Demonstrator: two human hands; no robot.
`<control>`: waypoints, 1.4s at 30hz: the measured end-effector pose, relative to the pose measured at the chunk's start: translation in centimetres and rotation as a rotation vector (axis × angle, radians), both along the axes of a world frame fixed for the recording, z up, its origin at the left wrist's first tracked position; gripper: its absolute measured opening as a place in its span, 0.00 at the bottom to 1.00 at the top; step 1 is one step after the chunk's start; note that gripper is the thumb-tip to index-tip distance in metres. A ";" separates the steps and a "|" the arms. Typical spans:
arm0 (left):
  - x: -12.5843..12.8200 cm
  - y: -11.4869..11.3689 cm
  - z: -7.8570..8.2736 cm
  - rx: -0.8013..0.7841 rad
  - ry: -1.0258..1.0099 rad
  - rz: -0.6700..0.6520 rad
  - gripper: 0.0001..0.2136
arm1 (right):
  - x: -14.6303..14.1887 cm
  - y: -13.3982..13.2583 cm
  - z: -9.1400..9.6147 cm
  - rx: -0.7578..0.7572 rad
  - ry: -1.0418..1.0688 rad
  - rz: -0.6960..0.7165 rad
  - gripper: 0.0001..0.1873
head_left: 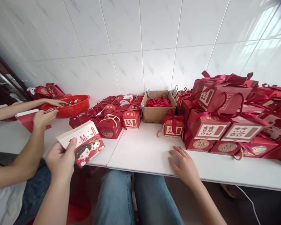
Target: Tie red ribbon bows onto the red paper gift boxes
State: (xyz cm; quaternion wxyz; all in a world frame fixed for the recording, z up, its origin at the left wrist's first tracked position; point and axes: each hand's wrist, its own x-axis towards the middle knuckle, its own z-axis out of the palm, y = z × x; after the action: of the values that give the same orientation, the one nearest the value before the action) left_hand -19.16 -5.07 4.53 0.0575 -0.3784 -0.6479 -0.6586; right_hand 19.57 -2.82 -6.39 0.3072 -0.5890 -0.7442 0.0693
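Head view: jeans (pixel 114 197) closest, on the near side of the cardboard carton (pixel 158 115). Left of that carton, the left hand (pixel 63 154) pinches the paper box (pixel 87 144): probably light, stiff, slick, easily dented, best held by its edges. And the right hand (pixel 184 164), well apart, rests unladen on the table (pixel 135 151), nearer and rightward of the carton.

Partly Out of Sight

Cannot see most fingertips of the left hand (pixel 62 161) behind the printed box (pixel 87 145). Cannot identify small items (pixel 74 102) in the red basin (pixel 78 109). Cannot follow the stacked boxes (pixel 227 125) past the right edge.
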 end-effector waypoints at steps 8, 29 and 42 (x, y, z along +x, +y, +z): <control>8.4 1.1 2.9 -0.055 -0.407 -0.426 0.23 | 0.0 0.2 0.2 -0.066 -0.019 0.021 0.17; 10.8 9.5 -3.4 -0.149 -0.333 -0.674 0.19 | -6.6 28.9 15.1 -0.232 -0.091 -0.162 0.17; 11.1 9.3 -3.2 -0.137 -0.415 -0.680 0.19 | -6.6 28.3 14.9 -0.433 -0.074 -0.090 0.16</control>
State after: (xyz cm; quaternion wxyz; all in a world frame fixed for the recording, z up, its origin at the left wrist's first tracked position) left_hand -8.10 4.19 1.30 -0.3213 -0.4331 -0.5260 -0.6577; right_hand 12.98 25.46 8.50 0.1489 -0.6761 -0.6955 0.1923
